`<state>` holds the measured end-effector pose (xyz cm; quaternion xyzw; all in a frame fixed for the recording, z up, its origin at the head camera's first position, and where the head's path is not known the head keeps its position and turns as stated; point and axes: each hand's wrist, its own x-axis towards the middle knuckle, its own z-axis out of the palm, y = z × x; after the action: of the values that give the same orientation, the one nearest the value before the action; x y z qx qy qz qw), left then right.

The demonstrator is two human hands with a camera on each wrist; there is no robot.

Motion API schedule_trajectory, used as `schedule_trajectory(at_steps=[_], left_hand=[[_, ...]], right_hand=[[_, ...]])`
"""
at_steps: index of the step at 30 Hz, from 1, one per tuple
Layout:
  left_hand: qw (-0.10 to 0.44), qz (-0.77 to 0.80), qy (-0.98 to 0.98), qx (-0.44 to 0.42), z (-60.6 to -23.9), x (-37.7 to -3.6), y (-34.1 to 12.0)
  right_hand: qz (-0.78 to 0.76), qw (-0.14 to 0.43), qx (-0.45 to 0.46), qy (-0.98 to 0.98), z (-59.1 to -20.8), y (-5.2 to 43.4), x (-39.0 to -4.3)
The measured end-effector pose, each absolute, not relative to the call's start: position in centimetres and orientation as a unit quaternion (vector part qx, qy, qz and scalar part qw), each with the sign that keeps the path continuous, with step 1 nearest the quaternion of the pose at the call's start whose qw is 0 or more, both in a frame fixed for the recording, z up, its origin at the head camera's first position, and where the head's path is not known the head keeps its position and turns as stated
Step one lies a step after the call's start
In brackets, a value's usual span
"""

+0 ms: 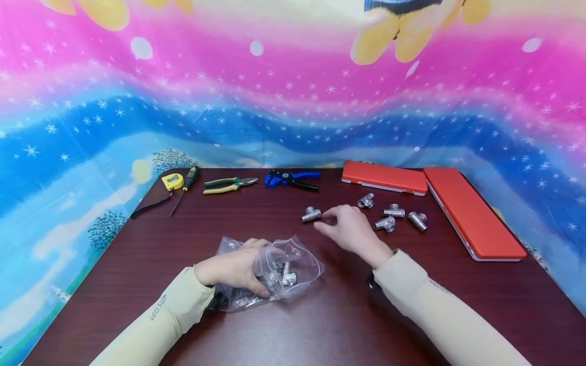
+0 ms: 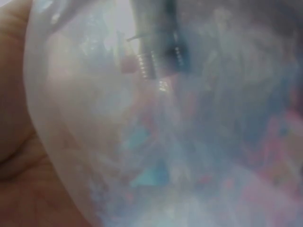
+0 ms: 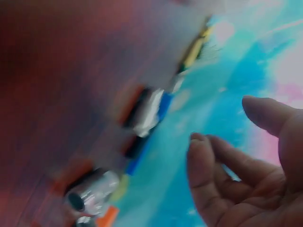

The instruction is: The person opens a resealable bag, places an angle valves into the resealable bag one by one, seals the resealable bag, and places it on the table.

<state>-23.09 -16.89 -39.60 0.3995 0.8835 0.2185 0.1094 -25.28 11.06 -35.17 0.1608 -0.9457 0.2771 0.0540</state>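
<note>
Pale sleeves enter from the lower edge of the frame, and at lower centre the left hand grips a clear zip bag containing metal tee fittings, its mouth turned rightward, probably for easy access by the other hand. Near the middle, the right hand has thumb and fingers parted, holding nothing, just beside one loose tee fitting, while four more fittings lie grouped at right. Farther, a tape measure, screwdriver, combination pliers, wire stripper and red cases border the table, seemingly out of the way.
</note>
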Motion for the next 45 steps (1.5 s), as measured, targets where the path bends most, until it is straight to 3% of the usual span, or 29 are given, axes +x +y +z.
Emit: schedule_trajectory(at_steps=[5,8,24,29,36,45], left_hand=[[0.115,0.216,0.885,0.396,-39.7,-22.9,-17.0],[0.116,0.217,0.884,0.398,-39.7,-22.9,-17.0],[0.105,0.204,0.883,0.41,-39.4,-23.0,-16.8],[0.105,0.204,0.883,0.408,-39.4,-22.9,-16.8],[0.111,0.206,0.883,0.406,-39.4,-22.9,-16.9],[0.112,0.205,0.883,0.407,-39.4,-22.8,-16.9]], right_hand=[[0.253,-0.039,0.081,-0.963,-36.5,10.2,-29.2],[0.238,-0.06,0.056,-0.968,-37.3,9.1,-30.7],[0.211,-0.054,0.049,-0.975,-37.7,7.4,-31.9],[0.253,-0.049,0.075,-0.963,-36.7,9.3,-30.4],[0.268,0.049,0.173,-0.947,-34.5,11.5,-25.3],[0.259,0.112,0.243,-0.928,-33.1,11.2,-19.1]])
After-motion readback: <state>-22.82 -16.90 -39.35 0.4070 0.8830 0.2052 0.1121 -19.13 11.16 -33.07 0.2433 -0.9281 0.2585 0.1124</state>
